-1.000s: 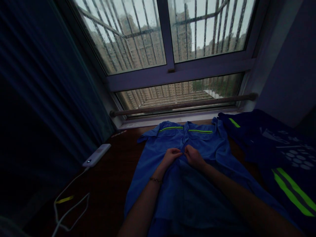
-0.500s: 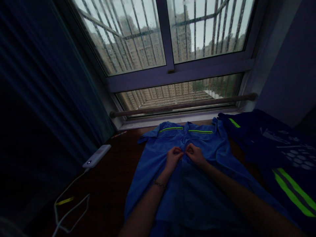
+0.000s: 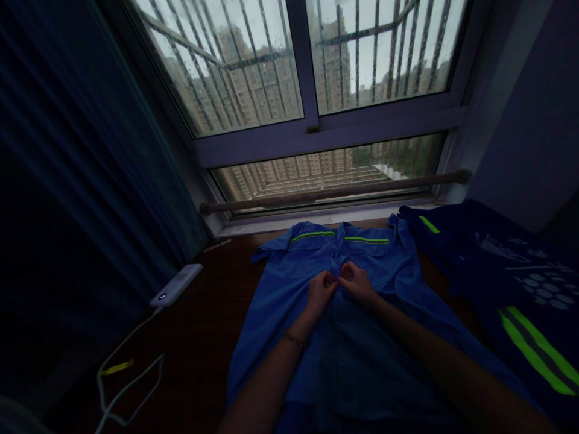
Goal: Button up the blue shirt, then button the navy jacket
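As my L hand (image 3: 319, 295) curls more than 1 sec ago, it & R hand (image 3: 359, 284) pinch blue work shirt (image 3: 284, 289) at placket (image 3: 336, 260), fingers (image 3: 326, 278) nearly meeting: same spot, work ongoing. Shirt: spread on brown wooden worktop (image 3: 210, 337), below barred window (image 3: 253, 84). Adj.: navy garment (image 3: 488, 247), R; white cabled device (image 3: 177, 286), L.

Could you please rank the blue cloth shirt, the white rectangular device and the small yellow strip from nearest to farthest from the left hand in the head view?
From the left hand:
1. Blue cloth shirt: directly beneath the hand.
2. White rectangular device: off to the left.
3. Small yellow strip: farther left, lower in view.
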Available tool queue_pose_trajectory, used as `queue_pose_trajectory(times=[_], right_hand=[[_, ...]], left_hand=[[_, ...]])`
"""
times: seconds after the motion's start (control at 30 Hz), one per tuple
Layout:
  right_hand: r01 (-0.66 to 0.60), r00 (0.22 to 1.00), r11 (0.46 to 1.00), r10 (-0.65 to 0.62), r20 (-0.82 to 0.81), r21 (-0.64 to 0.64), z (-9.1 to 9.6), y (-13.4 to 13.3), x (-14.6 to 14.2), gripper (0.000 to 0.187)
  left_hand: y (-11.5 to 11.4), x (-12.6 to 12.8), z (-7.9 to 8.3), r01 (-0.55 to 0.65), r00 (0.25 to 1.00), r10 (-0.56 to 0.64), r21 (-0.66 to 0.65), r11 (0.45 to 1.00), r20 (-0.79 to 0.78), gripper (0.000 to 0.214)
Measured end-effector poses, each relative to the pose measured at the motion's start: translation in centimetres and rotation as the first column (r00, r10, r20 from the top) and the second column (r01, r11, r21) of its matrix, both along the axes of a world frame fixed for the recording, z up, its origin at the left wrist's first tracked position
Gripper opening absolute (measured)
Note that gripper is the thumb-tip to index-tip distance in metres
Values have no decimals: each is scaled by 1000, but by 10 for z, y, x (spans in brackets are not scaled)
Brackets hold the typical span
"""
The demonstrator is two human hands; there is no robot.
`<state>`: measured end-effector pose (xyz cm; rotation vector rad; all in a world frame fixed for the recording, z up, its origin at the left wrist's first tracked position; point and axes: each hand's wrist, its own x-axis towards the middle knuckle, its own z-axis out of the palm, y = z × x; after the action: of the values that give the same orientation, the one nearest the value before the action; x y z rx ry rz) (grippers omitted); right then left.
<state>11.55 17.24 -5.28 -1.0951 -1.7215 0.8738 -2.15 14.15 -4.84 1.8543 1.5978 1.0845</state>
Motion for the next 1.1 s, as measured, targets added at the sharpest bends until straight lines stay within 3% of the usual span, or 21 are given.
queue_pose_trajectory(times=[0.5, 0.67, 0.8, 0.87, 0.97, 1.03, 1.1], right_hand=[[27, 987, 995, -41, -153, -95, -12, 12, 2, 17], [101, 955, 980, -143, -260, -170, -13, 19, 6, 23], [222, 934, 952, -270, -236, -211, 1, 21, 13, 22], [298, 927, 941, -325, -187, -158, 15, 17, 16, 19], [378, 924, 922, -370, -96, 78, 40, -1, 13, 14], [316, 947, 913, -322, -20, 257, 52, -18, 7, 12], [112, 981, 934, -158, 111, 339, 55, -34, -1, 8]], left_hand=[[1, -1, -2, 18, 1000, -18, -44, 999, 2, 13], [4, -8, -4, -42, 996, 40, -29, 999, -83, 4], [11, -15, -6, -119, 975, 129, 63, 991, -179, 5], [15, -17, -6, -128, 970, 140, 73, 989, -198, 4], [23, -19, -3, -101, 970, 112, 59, 993, -215, 4], [30, -21, 0, -81, 970, 91, 56, 995, -224, 4], [37, -24, 3, -80, 969, 91, 60, 995, -227, 5]])
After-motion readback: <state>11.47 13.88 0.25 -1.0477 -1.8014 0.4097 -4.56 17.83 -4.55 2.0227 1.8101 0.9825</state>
